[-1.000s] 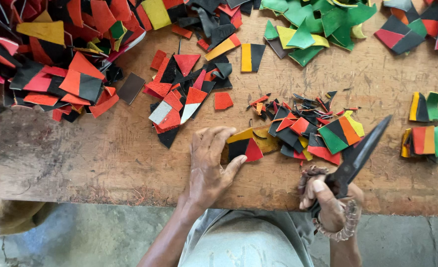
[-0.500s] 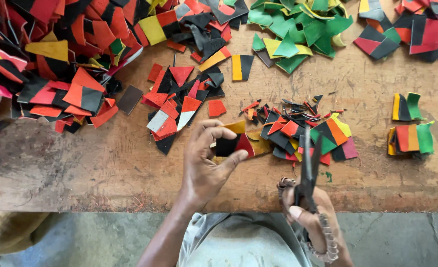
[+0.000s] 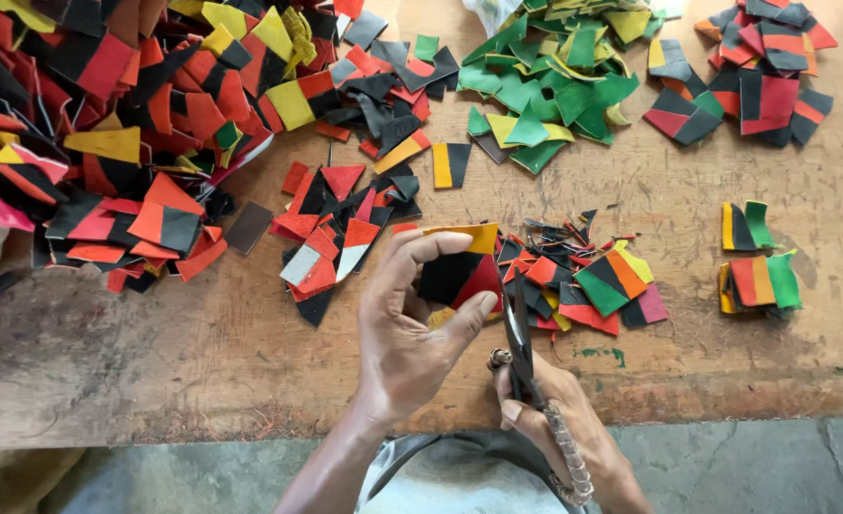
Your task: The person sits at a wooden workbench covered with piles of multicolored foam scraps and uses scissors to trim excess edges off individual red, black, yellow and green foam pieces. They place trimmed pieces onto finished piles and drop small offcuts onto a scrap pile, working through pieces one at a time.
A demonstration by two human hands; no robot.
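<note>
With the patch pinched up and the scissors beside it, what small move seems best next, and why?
Probably bring the scissors onto the patch's right edge. The left hand holds that black, red and yellow patch off the table, and the right hand has the blades right beside it.

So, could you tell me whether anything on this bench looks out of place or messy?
Mostly sorted piles, but thin trimmings lie scattered on the wooden bench just above the left hand, which pinches a black, red and yellow piece. The right hand holds scissors. Nothing looks damaged.
</note>
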